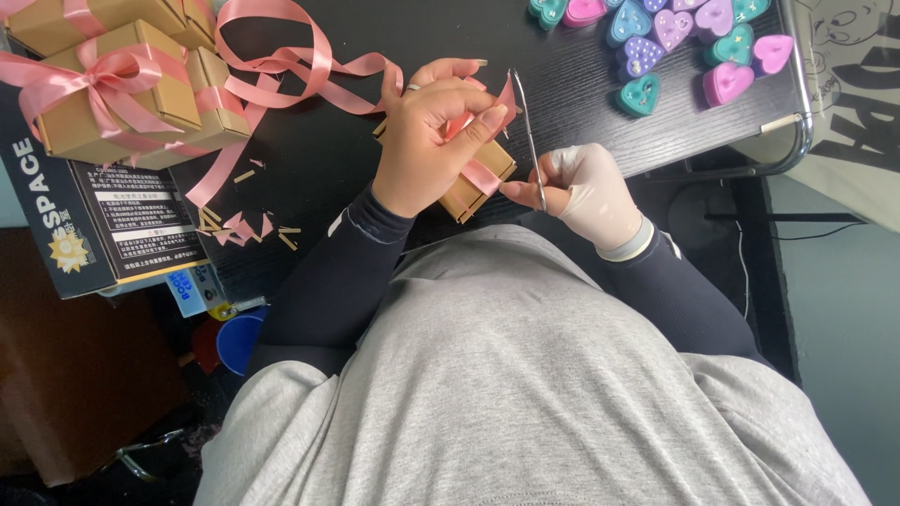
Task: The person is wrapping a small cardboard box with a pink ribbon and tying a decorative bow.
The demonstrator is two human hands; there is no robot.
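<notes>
Head view, pt looking straight down at own lap and desk edge.

L hand (427, 141): closed, fingers pinching pink ribbon (480, 174) against top of small tan cardboard box (478, 183). Box sits at near edge of black desk (581, 112), mostly hidden under the hand.

R hand (591, 192): wears a thin pale glove; closed round the handles of thin metal scissors (527, 126), blades pointing away from body, tips just beside a ribbon tail above the box. Can't tell if blades are parted.

Handling, my read: ribbon soft, slick, light; slips unless kept taut, so pinch close to the knot and hold the tail near the cut. Box light, thin-walled, prob. dents under a hard squeeze; hold by edges/corners, not by pressing the lid flat.

Outward: ribbon and card offcuts (239, 225) scattered on desk to the L. Further L, a stack of finished boxes w/ pink bows (112, 94), plus a loose ribbon length (300, 66) looping across the desk. Dark printed carton (103, 215) below them. Far R corner: cluster of heart-shaped cases (675, 47), teal, pink, purple. Well apart from both hands.
</notes>
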